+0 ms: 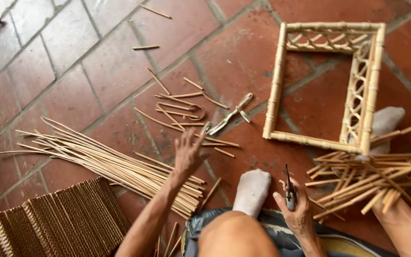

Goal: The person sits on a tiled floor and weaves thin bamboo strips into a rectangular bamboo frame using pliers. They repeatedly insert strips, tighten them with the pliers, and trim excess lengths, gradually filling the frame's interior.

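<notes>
left hand [188, 153]: grip released, fingers spread, hovering over loose rattan strips [181, 107] on the tiled floor [63, 62] | strips lie just ahead of it, long axes mostly left-to-right | strip bundle [105, 162] to its left, running diagonally | right hand [297, 209]: clenched around small cutters [289, 190], farther off | rattan frame [329, 85] beyond.
</notes>
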The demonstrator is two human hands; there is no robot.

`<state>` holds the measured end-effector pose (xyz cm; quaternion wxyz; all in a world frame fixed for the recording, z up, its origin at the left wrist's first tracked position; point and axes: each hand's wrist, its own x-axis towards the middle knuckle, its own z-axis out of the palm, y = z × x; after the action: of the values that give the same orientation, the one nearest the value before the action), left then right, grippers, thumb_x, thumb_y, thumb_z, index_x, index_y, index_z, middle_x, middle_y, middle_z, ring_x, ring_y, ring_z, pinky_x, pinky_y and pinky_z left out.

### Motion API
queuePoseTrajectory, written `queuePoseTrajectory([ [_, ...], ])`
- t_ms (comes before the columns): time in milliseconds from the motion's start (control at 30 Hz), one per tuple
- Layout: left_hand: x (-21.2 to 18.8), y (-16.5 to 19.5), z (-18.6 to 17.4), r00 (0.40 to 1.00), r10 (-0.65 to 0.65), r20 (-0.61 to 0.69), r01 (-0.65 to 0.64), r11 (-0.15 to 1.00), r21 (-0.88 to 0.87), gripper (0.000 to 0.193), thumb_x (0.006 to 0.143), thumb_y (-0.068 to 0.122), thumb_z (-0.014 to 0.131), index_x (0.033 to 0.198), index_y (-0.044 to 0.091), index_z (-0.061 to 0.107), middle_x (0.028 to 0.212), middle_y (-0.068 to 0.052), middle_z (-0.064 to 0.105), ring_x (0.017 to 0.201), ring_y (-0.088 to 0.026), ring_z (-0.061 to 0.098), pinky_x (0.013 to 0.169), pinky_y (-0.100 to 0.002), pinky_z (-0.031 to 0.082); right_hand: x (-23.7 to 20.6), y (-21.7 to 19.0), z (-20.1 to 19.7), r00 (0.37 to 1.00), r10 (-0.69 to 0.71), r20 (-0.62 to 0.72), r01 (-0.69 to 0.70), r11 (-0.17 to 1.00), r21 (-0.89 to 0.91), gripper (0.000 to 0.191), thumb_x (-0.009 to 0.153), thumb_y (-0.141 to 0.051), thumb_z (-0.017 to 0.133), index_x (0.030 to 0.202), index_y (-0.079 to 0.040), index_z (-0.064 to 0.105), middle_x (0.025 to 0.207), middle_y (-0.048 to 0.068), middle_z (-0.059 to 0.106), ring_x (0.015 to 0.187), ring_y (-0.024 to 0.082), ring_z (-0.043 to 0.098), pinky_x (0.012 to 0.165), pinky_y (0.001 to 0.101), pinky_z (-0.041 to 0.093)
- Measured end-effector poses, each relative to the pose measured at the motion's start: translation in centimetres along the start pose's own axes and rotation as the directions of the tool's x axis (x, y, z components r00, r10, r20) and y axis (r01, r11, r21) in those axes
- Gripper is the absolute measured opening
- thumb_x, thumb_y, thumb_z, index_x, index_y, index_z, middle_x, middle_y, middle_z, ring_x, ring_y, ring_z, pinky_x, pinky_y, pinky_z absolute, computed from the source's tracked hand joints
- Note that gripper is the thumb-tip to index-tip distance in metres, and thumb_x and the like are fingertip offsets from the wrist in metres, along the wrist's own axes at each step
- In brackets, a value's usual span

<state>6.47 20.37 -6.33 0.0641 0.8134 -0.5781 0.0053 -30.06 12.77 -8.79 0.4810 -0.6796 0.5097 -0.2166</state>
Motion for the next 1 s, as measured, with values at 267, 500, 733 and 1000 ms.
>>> queuePoseTrajectory([
  [267,0.6,-2.5,3.5,0.997,0.049,0.053,-0.042,0.991,-0.13,0.027,0.095,0.008,0.06,0.121,0.008,0.067,0.119,-0.01,0.063,0.114,-0.026,0.055,0.096,-0.044,0.045,0.9,2.7,3.5,0.99,0.1,0.104,-0.093,0.993,-0.072,0.06,0.078,-0.026,0.081,0.13,-0.005,0.06,0.103,0.012,0.07,0.091,0.025,0.068,0.08,0.0395,0.055],
  [500,3.9,-7.1,2.4,0.993,0.049,0.11,-0.018,0.965,-0.261,0.018,0.097,0.015,0.062,0.112,0.006,0.067,0.109,-0.011,0.065,0.101,-0.025,0.059,0.089,-0.039,0.047,1.3,3.3,3.6,0.972,0.159,0.173,-0.136,0.981,-0.136,0.054,0.079,-0.03,0.081,0.124,-0.007,0.063,0.091,0.01,0.07,0.081,0.023,0.068,0.073,0.0384,0.057],
  [733,-1.6,-11.4,0.9,0.995,0.012,0.099,-0.002,0.996,-0.094,0.019,0.094,0.015,0.062,0.11,0.009,0.071,0.097,-0.01,0.067,0.093,-0.025,0.06,0.083,-0.04,0.049,1.1,2.9,4.2,0.958,0.234,0.164,-0.198,0.958,-0.208,0.045,0.082,-0.029,0.081,0.12,-0.01,0.065,0.086,0.012,0.067,0.076,0.026,0.064,0.072,0.0404,0.055],
  [1000,1.8,-13.4,-1.9,0.989,-0.069,-0.129,0.025,0.948,-0.317,0.01,0.102,0.01,0.064,0.108,0.006,0.072,0.096,-0.011,0.068,0.079,-0.023,0.064,0.064,-0.035,0.056,0.2,3.4,4.0,0.997,-0.076,-0.003,0.076,0.997,0.001,0.032,0.083,-0.017,0.081,0.11,-0.008,0.066,0.093,0.005,0.067,0.08,0.014,0.067,0.072,0.0301,0.056],
])
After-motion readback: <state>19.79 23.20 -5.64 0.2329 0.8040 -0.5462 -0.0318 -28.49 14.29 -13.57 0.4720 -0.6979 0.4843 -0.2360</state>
